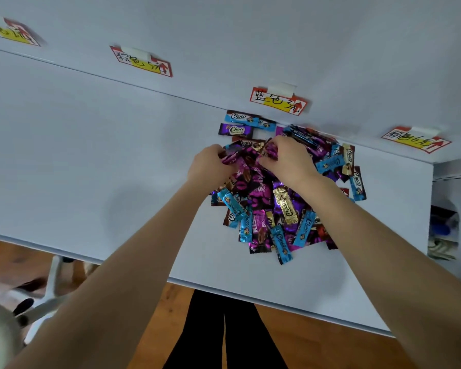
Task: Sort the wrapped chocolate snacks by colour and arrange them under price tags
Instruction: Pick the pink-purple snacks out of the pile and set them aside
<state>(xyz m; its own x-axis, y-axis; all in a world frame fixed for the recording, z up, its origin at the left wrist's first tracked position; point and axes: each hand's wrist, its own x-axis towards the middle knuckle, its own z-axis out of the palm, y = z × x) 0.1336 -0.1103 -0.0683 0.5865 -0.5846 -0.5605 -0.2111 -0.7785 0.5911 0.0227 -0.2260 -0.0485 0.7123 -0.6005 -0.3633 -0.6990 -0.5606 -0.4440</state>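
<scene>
A pale grey-blue worktop (91, 155) runs beneath me and meets an upright back panel (250, 35), where four price tags (141, 61) are taped in a row. Wooden floor (304, 342) shows past the near edge at 6 o'clock. The pile of wrapped chocolate snacks (277, 206) sits right of centre, its 12 o'clock side against the panel. The left hand (208, 166) and right hand (288, 158) are both dug into the top of the pile, fingers curled and pinching magenta wrappers (264, 153). A blue Choco snack (241, 119) and a purple Choco snack (236, 129) lie apart at the pile's 11 o'clock, just below the third tag (278, 101).

I judge the sorting barely begun. I'd take one colour per grab and let stray wrappers drop before carrying. Bare worktop stretches toward 9 o'clock for laying rows. At 3 o'clock the worktop ends close to the pile, so I'd sweep leftward.
</scene>
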